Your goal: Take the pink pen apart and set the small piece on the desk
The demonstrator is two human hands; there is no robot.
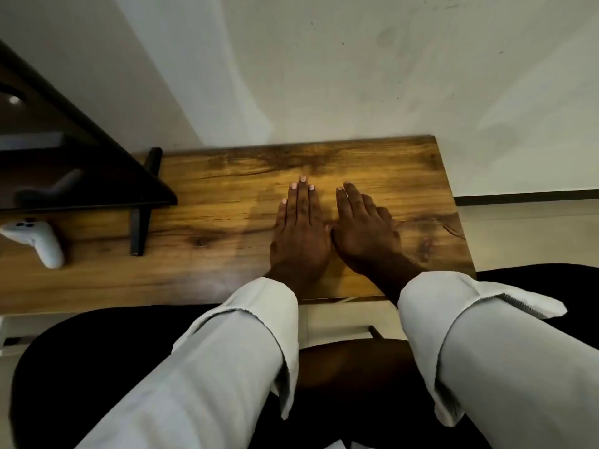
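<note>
Resting flat and spread, gripping nothing, I have left hand (299, 228) and right hand (364, 230) side by side on the wooden desk (210, 202); nearest graspable thing, the white controller (37, 239) at nine o'clock, likely demands a long leftward reach.

The white controller (35, 239) is cut off by the left edge. A dark, blurred object (48, 189) on the black shelf (97, 176) cannot be identified (too dim). The left hand (299, 231) and right hand (364, 231) hide the table (210, 202) beneath them.

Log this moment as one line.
left hand: flat on desk | right hand: flat on desk | holding: nothing | game controller: far left, untouched
</note>
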